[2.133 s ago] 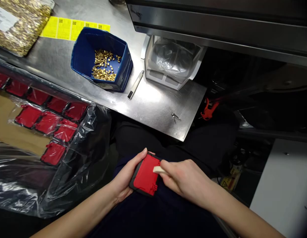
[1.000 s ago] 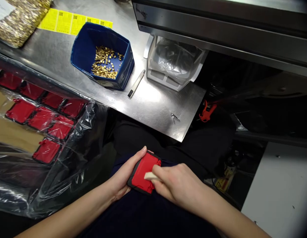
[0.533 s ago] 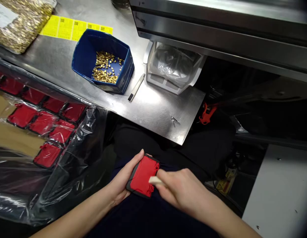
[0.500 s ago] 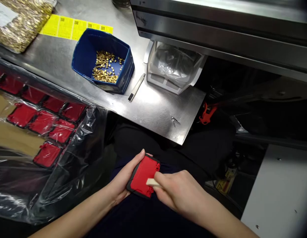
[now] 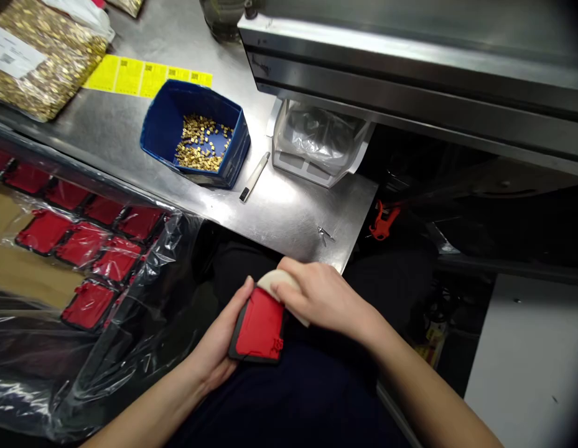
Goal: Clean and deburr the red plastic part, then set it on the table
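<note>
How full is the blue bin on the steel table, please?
Mostly empty: the blue bin holds only a shallow layer of small brass parts, its inner walls bare.

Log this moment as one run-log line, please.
left hand: grips red-and-black plastic part | right hand: presses cream tool on part's top edge | nearby: blue bin of brass pieces

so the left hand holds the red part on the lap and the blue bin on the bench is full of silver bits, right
Not quite. The head view shows the blue bin holding gold-coloured bits, not silver, and only a low heap. The left hand does hold the red part on the lap.
</note>
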`<state>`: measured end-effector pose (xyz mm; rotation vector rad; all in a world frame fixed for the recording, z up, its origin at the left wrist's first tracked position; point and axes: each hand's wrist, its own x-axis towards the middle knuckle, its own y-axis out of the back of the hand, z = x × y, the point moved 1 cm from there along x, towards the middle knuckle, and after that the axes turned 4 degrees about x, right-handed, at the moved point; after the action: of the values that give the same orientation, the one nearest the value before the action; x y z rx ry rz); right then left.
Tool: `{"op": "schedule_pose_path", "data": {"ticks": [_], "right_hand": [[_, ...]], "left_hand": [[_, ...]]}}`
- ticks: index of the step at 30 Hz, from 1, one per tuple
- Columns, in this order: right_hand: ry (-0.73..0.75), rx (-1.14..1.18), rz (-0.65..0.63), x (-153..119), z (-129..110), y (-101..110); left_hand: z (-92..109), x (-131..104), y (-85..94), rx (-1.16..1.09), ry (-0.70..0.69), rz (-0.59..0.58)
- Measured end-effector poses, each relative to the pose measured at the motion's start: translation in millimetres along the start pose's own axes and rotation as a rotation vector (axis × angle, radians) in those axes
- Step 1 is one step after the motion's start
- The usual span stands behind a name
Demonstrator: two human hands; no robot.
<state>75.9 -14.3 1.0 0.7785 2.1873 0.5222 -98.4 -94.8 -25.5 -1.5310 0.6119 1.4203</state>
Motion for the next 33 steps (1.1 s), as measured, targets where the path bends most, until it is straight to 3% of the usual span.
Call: {"op": "schedule_pose_path", "data": {"ticks": [2, 5, 7, 9, 11, 13, 14, 16, 19, 23, 27, 31, 33], "right_hand": [[-0.074, 0.125, 0.085, 27, 14, 3], [-0.143, 0.135, 0.286, 52, 41, 10], [-0.189, 0.061, 0.468, 47, 68, 23], [-0.231, -0.007, 0.599, 25, 107, 43], [-0.310, -0.148, 0.592, -3, 157, 64], [-0.455, -0.516, 0.496, -25, 212, 80], [-0.426, -0.685, 0.385, -29, 238, 83], [-0.347, -0.753, 0.274, -26, 279, 84], [-0.210, -0.781, 0.195, -4, 312, 80], [-0.101, -0.838, 0.182, 9, 320, 83], [0.050, -0.880, 0.213, -20, 305, 98], [0.316, -0.744, 0.064, -60, 241, 103], [0.298, -0.640, -0.079, -73, 194, 92]], "left_hand": [[9, -1, 10.2, -0.019, -0.116, 0.035], [18, 1, 25.9, -0.037, -0.214, -0.054], [19, 5, 33.4, -0.066, -0.202, -0.148], [18, 10, 37.6, -0.081, -0.184, -0.219], [15, 16, 38.4, -0.080, -0.190, -0.271], [12, 22, 36.9, -0.069, -0.201, -0.305], [11, 25, 35.6, -0.062, -0.202, -0.311], [11, 29, 32.6, -0.041, -0.192, -0.305], [12, 31, 27.8, -0.013, -0.172, -0.280], [10, 26, 22.0, 0.021, -0.202, -0.222], [5, 19, 12.7, 0.108, -0.347, -0.153], [3, 18, -4.5, 0.261, -0.454, -0.158], [1, 22, -11.9, 0.382, -0.497, -0.136]]}}
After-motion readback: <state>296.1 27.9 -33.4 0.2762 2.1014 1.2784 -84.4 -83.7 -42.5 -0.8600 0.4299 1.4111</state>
